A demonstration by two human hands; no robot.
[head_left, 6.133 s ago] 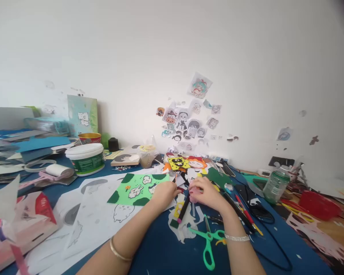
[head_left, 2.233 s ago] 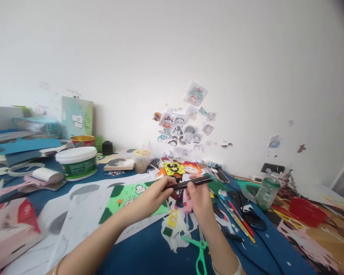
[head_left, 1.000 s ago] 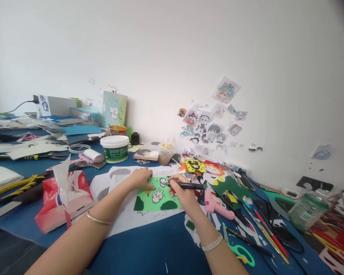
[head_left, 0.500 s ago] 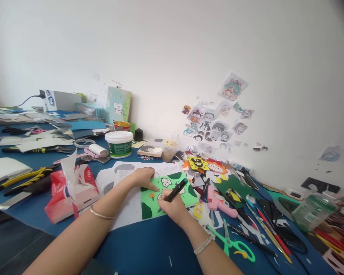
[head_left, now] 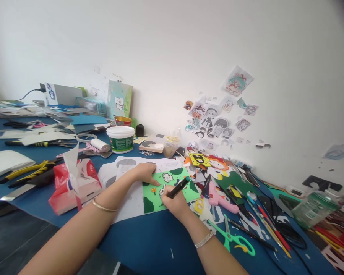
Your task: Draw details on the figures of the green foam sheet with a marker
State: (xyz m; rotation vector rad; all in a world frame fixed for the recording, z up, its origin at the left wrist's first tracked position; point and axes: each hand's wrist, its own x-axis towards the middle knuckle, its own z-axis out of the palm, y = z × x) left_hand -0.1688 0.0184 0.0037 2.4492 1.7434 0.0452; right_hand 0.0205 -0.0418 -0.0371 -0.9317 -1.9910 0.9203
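A bright green card [head_left: 192, 194] with dark green patches, white cartoon figures and a small orange flower lies on white sheets [head_left: 132, 204]. My left hand [head_left: 145, 172] rests at its upper left edge, fingers spread flat, holding nothing. In my right hand [head_left: 174, 201] is a black marker [head_left: 179, 188], gripped like a pen and slanting up to the right. Its writing end is hidden by my fingers, close over the lower middle of the card. The sheets under the card carry grey printed drawings.
Left of my arms stand a red tissue pack [head_left: 63, 206], yellow-black pliers [head_left: 31, 172] and a white-lidded tub [head_left: 120, 139]. To the right lie a pink glue gun [head_left: 222, 200], green scissors [head_left: 232, 237], brushes and paper scraps. A clear jar [head_left: 315, 210] stands far right.
The view has shifted slightly. My hands keep nearly the same places on the card, and the marker's tip no longer shows. A hand at the far left edge has gone from view.
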